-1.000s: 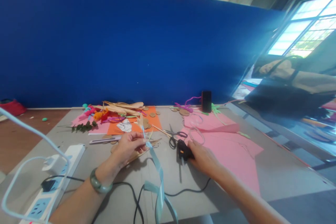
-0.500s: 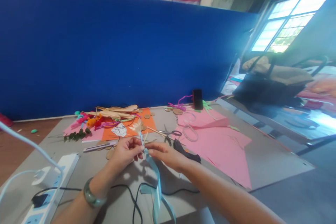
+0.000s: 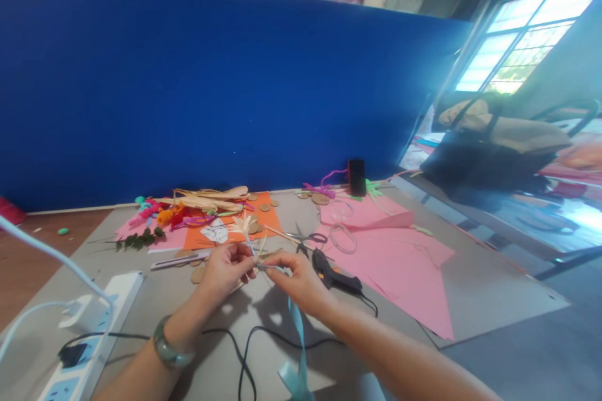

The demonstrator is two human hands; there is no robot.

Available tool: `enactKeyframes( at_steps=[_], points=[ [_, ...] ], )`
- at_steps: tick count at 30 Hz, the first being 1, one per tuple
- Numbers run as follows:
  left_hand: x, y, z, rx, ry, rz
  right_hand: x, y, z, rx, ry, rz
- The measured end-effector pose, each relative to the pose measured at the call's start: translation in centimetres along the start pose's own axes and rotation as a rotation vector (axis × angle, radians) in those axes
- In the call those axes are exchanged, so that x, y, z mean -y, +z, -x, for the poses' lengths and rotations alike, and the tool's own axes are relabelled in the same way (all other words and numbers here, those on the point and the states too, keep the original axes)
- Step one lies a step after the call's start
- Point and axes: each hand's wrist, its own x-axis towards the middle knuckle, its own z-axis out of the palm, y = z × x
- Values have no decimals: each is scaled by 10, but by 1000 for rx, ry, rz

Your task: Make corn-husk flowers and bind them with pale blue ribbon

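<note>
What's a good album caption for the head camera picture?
Left hand holds a pale flower, right hand pinches blue ribbon.

The flower [image 3: 243, 224] is small, with thin, cream petals that spread out at the top. Its skinny stem [image 3: 251, 247] is light blue. It leans a bit to the left, and the left hand [image 3: 231, 267] pinches it low down. The ribbon [image 3: 297, 321] is light blue too. A short bit sits between the fingertips of both hands. The rest hangs below the right hand [image 3: 298, 280] and curls at the bottom.
</note>
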Motion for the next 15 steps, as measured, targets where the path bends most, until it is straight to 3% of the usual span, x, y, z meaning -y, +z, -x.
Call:
enactKeyframes(
  at_steps=[6, 11, 15],
  points=[
    [-2, 2, 0, -16, 19, -5, -8, 6, 2, -55, -197, 92],
    [-9, 5, 4, -42, 11, -6, -9, 8, 3, -70, -246, 197],
    [-11, 5, 6, -38, 10, -26, -6, 7, 5, -35, -427, 442]
  ],
)
